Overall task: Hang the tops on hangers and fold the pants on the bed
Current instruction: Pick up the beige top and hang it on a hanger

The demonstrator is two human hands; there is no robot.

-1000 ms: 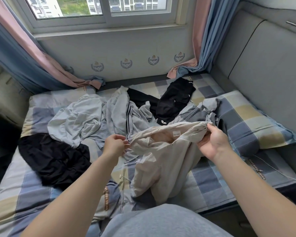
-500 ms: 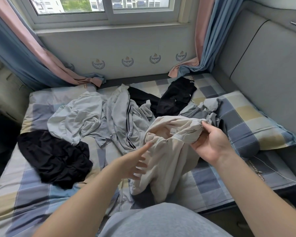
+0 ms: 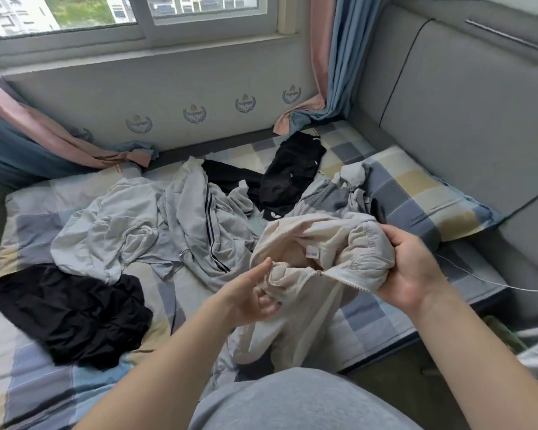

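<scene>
A beige zip-up top (image 3: 295,293) hangs bunched over the bed's near edge. My right hand (image 3: 407,268) grips its gathered collar part, with the white label facing me. My left hand (image 3: 249,293) reaches to the left side of the collar opening, fingers relaxed and touching the cloth; I cannot see a firm grip. Behind lie a light grey top (image 3: 112,231), a grey garment with dark stripes (image 3: 205,225), a black garment (image 3: 72,308) at the left and another black one (image 3: 292,169) at the back. No hanger shows.
The checked bedsheet (image 3: 28,373) covers the bed under the window wall. A checked pillow (image 3: 423,193) lies against the grey padded headboard (image 3: 463,113) at the right. Curtains (image 3: 326,72) hang in both corners. A thin white cord (image 3: 491,282) runs off the bed's right edge.
My left hand let go of the beige top's left edge, opened and moved back to the collar opening. My right hand gathered more of the collar and drew it nearer.
</scene>
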